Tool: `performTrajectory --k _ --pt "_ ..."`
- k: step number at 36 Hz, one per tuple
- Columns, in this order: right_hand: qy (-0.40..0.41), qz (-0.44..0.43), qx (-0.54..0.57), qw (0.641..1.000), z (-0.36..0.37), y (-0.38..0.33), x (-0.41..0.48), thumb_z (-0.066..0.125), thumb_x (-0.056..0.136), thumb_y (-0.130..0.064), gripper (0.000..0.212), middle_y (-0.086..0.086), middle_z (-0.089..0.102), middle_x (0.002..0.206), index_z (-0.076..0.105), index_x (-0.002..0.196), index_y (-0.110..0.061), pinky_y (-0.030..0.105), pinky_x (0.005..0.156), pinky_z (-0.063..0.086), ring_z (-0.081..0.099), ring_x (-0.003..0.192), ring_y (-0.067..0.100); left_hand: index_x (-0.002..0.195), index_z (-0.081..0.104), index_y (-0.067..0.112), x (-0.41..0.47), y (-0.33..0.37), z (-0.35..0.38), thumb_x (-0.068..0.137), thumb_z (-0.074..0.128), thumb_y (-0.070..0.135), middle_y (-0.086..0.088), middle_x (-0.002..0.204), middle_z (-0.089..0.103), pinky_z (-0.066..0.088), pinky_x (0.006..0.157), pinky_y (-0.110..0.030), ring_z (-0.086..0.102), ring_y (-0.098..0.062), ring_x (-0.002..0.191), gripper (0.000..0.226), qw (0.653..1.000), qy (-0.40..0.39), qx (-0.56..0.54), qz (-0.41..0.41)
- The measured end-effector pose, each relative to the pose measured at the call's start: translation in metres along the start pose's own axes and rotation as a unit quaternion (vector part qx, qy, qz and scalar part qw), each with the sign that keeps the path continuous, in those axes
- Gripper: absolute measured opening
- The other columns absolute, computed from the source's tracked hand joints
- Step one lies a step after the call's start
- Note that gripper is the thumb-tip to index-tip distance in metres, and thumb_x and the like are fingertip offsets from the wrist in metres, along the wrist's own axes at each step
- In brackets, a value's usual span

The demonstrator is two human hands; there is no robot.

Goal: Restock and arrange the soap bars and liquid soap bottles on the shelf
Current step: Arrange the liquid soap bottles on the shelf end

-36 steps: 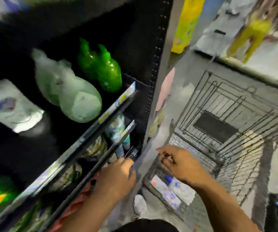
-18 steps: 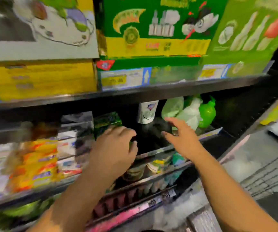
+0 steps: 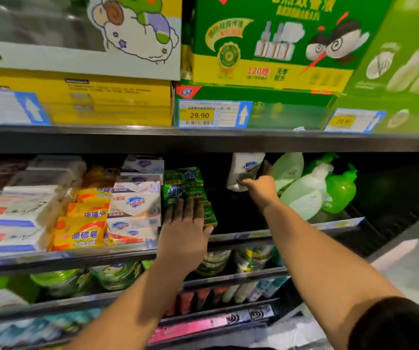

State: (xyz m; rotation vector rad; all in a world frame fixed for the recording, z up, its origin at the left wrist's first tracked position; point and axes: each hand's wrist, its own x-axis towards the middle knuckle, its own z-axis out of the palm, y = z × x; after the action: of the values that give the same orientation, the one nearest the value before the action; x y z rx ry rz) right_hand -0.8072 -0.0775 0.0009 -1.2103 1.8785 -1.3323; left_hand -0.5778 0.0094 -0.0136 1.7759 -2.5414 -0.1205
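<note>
Dark metal store shelving (image 3: 203,141) is holding the stock. On it the left hand (image 3: 185,223), fingers straight, is pressing stacked green soap-bar packs (image 3: 183,183). Farther right, the right hand (image 3: 262,192) is curling round the tilted white plastic liquid-soap bottle (image 3: 243,168); half a second ago it was reaching short, fingers spread.

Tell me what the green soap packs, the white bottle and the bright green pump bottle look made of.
Green rectangular soap packs under the left hand: probably printed cardboard or film wrap, glossy; sharp edges, light sheen.
White shield-logo bottle in the right hand: opaque plastic, smooth, soft highlights.
Bright green pump bottle: translucent-looking plastic, glossy; it glows where lit.
</note>
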Motion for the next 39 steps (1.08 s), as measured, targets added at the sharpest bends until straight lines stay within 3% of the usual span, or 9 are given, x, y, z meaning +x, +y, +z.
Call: performTrajectory --k 5,12,16,20,23,28,32,35,39 --pt "0.032 -0.015 0.052 0.998 0.007 0.007 0.007 0.079 0.075 0.003 0.054 0.014 0.068 0.105 0.054 0.123 0.004 0.022 0.069 0.05 0.063 0.084 0.018 0.158 0.016 0.016 0.004 0.0 0.006 0.1 0.007 0.053 -0.006 0.164 0.022 0.019 0.121 -0.044 0.018 -0.027 0.151 0.07 1.0 0.03 0.001 -0.004" --pt "-0.005 0.004 -0.018 1.0 0.016 0.025 0.011 0.084 0.054 -0.053 0.076 0.004 0.069 0.106 0.059 0.116 -0.017 0.045 0.086 0.057 0.065 0.1 0.023 0.158 0.019 0.02 0.0 0.004 0.001 0.102 0.011 0.053 -0.004 0.163 0.02 0.011 0.123 -0.042 0.009 -0.028 0.151 0.065 0.999 0.036 -0.005 0.0" --pt "-0.039 0.016 0.015 0.999 0.011 0.031 0.01 0.088 0.056 -0.045 0.068 -0.001 0.073 0.102 0.059 0.112 -0.018 0.049 0.081 0.06 0.07 0.091 0.019 0.147 0.044 0.013 -0.003 0.003 0.008 0.099 0.018 0.054 -0.014 0.153 0.041 0.028 0.117 -0.048 0.032 -0.035 0.144 0.068 0.997 0.077 -0.03 -0.002" --pt "-0.061 0.033 0.082 0.994 -0.011 0.009 -0.026 0.089 0.069 -0.029 0.055 -0.001 0.075 0.102 0.064 0.116 -0.013 0.044 0.085 0.059 0.071 0.092 0.017 0.15 0.041 0.015 -0.003 0.003 0.005 0.097 0.016 0.059 -0.012 0.159 0.033 0.025 0.119 -0.047 0.027 -0.031 0.148 0.074 0.997 0.063 -0.047 -0.008" --pt "-0.099 0.035 0.199 0.974 -0.034 -0.001 -0.065 0.077 0.084 -0.013 0.039 0.002 0.075 0.11 0.064 0.12 -0.014 0.041 0.092 0.056 0.07 0.102 0.02 0.149 0.042 0.02 0.001 0.001 -0.01 0.098 0.047 0.052 -0.005 0.164 0.022 0.018 0.122 -0.04 0.019 -0.024 0.152 0.06 0.981 0.051 -0.182 -0.031" --pt "-0.165 0.07 0.301 0.937 -0.061 -0.014 -0.112 0.062 0.093 -0.015 0.041 0.007 0.068 0.126 0.054 0.133 -0.012 0.047 0.099 0.051 0.065 0.117 0.026 0.119 0.063 0.038 -0.009 0.022 -0.043 0.091 0.068 0.012 0.014 0.134 0.054 0.051 0.08 -0.029 0.061 -0.004 0.088 0.039 0.904 0.151 -0.4 -0.01" --pt "-0.13 0.094 0.237 0.958 -0.067 -0.025 -0.125 0.066 0.095 -0.021 0.026 0.002 0.075 0.109 0.064 0.12 -0.016 0.036 0.085 0.055 0.071 0.101 0.019 0.112 0.057 0.052 -0.012 0.062 -0.056 0.092 0.071 0.027 0.021 0.12 0.063 0.048 0.093 -0.017 0.059 0.007 0.11 0.036 0.785 -0.021 -0.619 -0.001" --pt "-0.109 0.139 0.229 0.957 -0.073 -0.034 -0.135 0.06 0.096 -0.019 0.009 0.006 0.076 0.092 0.069 0.099 -0.019 0.038 0.074 0.057 0.073 0.085 0.023 0.106 0.054 0.042 -0.007 0.077 -0.052 0.081 0.081 0.033 0.021 0.107 0.068 0.049 0.079 -0.008 0.062 0.017 0.09 0.038 0.775 -0.05 -0.63 -0.02" --pt "-0.118 0.095 0.177 0.972 -0.084 -0.032 -0.142 0.058 0.099 -0.016 0.016 0.002 0.076 0.095 0.072 0.096 -0.021 0.033 0.071 0.054 0.073 0.09 0.02 0.106 0.069 0.015 0.0 0.075 -0.05 0.078 0.079 0.027 -0.013 0.101 0.074 0.06 0.071 -0.039 0.072 -0.023 0.081 0.032 0.631 -0.085 -0.768 -0.071"
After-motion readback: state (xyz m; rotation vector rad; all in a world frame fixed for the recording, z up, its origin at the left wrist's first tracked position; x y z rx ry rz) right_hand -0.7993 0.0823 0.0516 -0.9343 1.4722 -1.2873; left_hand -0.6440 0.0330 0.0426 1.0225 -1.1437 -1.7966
